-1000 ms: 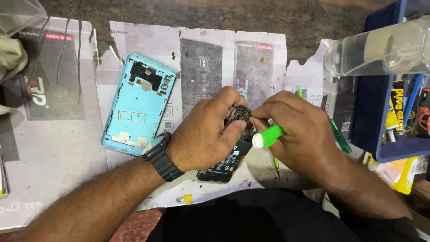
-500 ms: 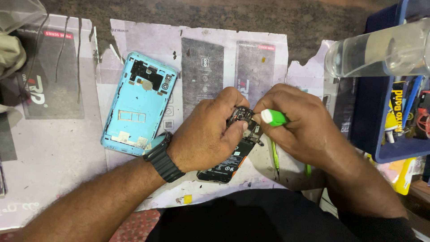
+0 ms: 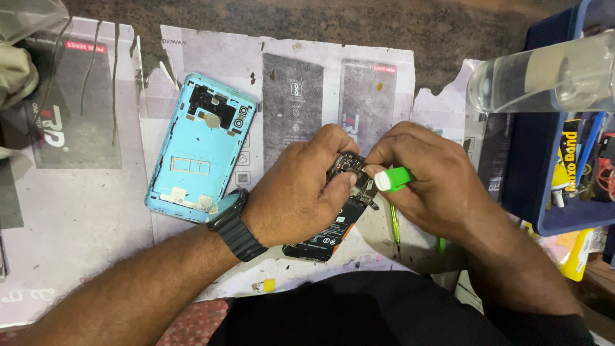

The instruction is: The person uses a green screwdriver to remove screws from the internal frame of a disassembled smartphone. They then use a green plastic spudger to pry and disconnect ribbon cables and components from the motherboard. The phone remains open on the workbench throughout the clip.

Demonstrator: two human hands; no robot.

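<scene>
the phone (image 3: 333, 224), opened with its dark insides and battery showing, lies tilted on the paper-covered worktop (image 3: 96, 256) just in front of the person, its upper end lifted between both hands. the left hand (image 3: 298, 192) is curled shut around the phone's upper part, fingers bent over the top edge and thumb pressed at the side, so only the lower end with the battery shows below the palm. a black watch (image 3: 237, 224) sits on that wrist. the right hand (image 3: 435, 182) is closed on a tool with a green and white handle (image 3: 392, 179), fingertips pinched together right at the phone's upper end, touching the exposed board there; the tool's tip is hidden by the fingers. a thin green-tipped tool (image 3: 396, 224) lies on the paper under the right hand.

left of the hands, well apart from the phone, a light blue back cover (image 3: 198, 147) lies inside-up on the paper. behind the hands are two grey printed sheets (image 3: 298, 106). at the far right a clear bottle (image 3: 538, 77) lies across a blue tray (image 3: 551, 192) of small supplies.
</scene>
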